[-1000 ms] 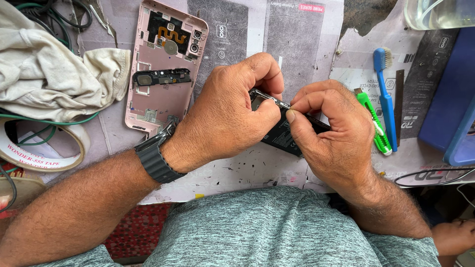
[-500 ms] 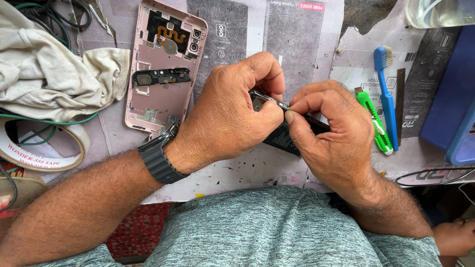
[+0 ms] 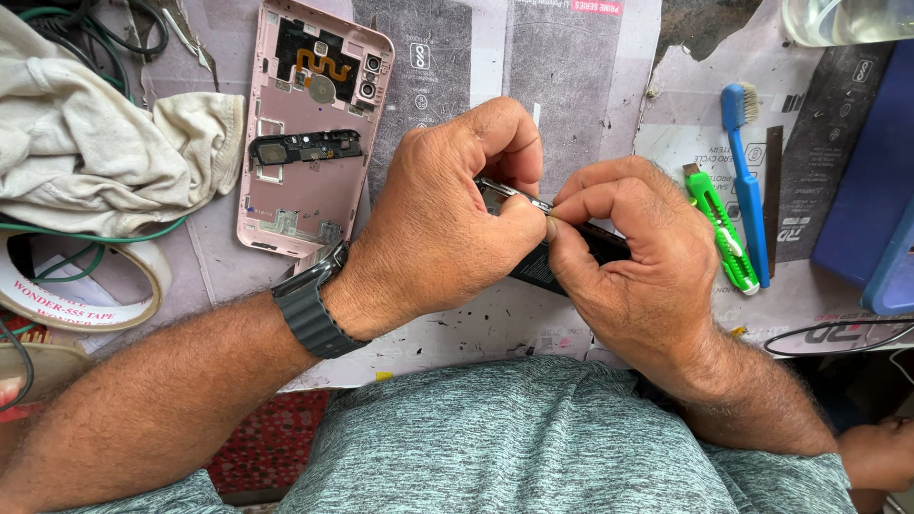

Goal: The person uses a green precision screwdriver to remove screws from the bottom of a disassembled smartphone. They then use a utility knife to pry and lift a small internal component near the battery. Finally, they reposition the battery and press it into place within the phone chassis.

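Both my hands meet over the middle of the table around a dark flat phone part (image 3: pixel 557 269) with a thin metal edge. My left hand (image 3: pixel 447 224), with a dark watch on its wrist, grips the part from the left, thumb and forefinger pinched on its upper edge. My right hand (image 3: pixel 633 257) holds it from the right, fingertips pressed against the same edge; most of the part is hidden under the fingers. An opened pink phone back shell (image 3: pixel 309 133) with exposed inner parts lies to the left of my hands.
A crumpled white cloth (image 3: pixel 95 152) and a roll of tape (image 3: pixel 86 286) sit at the left. A green utility knife (image 3: pixel 721 230), a blue toothbrush (image 3: pixel 745 181) and a blue box (image 3: pixel 871 190) lie to the right. Printed paper covers the table.
Almost nothing differs: my right hand's fingertips have shifted slightly along the part's edge, and both hands stay clasped on it.
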